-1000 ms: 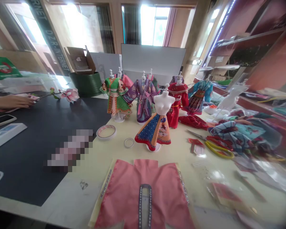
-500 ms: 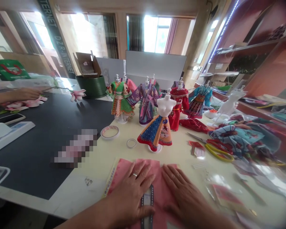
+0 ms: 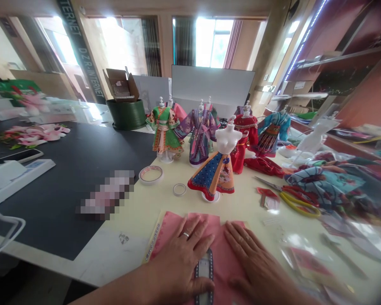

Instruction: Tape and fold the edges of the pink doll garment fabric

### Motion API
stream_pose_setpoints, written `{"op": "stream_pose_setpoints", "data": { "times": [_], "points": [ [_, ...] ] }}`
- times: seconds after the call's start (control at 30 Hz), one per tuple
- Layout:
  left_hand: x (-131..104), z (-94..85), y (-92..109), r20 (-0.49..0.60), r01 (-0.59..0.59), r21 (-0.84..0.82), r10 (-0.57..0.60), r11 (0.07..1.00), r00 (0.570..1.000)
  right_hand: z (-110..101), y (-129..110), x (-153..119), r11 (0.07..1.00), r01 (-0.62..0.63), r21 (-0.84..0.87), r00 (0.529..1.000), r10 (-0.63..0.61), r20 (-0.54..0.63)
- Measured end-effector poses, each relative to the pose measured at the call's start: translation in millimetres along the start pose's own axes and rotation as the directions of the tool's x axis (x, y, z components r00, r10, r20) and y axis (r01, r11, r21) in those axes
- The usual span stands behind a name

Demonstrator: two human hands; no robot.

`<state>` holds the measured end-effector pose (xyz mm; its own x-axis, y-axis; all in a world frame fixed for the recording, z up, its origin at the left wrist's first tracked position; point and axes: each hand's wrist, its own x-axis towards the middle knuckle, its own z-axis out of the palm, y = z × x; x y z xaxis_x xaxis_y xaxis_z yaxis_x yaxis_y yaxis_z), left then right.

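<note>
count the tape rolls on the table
2 visible: a large roll left of the skirted white mannequin, and a smaller roll between them, nearer the pink cloth. More may be hidden.

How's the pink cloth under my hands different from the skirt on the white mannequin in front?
The pink cloth lies on the table under your left hand and right hand, while the skirt hangs flared on the white mannequin. The pink cloth is mostly one colour; the skirt mixes blue, orange and red. The pink cloth has a slot with dark, beaded edging; the skirt shows no such slot. Both have decoration.
</note>
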<state>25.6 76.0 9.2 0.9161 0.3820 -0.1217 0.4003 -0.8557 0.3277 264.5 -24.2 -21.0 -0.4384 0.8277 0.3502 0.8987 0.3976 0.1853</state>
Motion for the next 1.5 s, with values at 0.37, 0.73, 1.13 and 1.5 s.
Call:
{"op": "stream_pose_setpoints", "data": {
  "times": [0.37, 0.73, 1.13, 1.5],
  "points": [
    [-4, -12.0, -17, -0.022, 0.088, 0.053, -0.087, 0.995, 0.996, -3, -10, 34, 0.979, -0.025, 0.200, 0.991, -0.002, 0.134],
    [-1, -9.4, -19, -0.024, 0.064, 0.051, -0.063, 0.997, 0.998, 9, -11, 34, 0.964, -0.031, 0.264, 0.992, -0.003, 0.127],
    [-7, -5.8, -21, -0.074, 0.013, 0.105, -0.005, 0.994, 0.997, 5, -14, 31, 0.971, -0.037, 0.236, 0.998, 0.023, 0.062],
    [-6, 1.9, -25, -0.106, 0.012, 0.124, 0.001, 0.992, 0.994, -5, 5, 8, 0.987, -0.116, 0.114, 0.993, 0.112, 0.039]
  ]
}}
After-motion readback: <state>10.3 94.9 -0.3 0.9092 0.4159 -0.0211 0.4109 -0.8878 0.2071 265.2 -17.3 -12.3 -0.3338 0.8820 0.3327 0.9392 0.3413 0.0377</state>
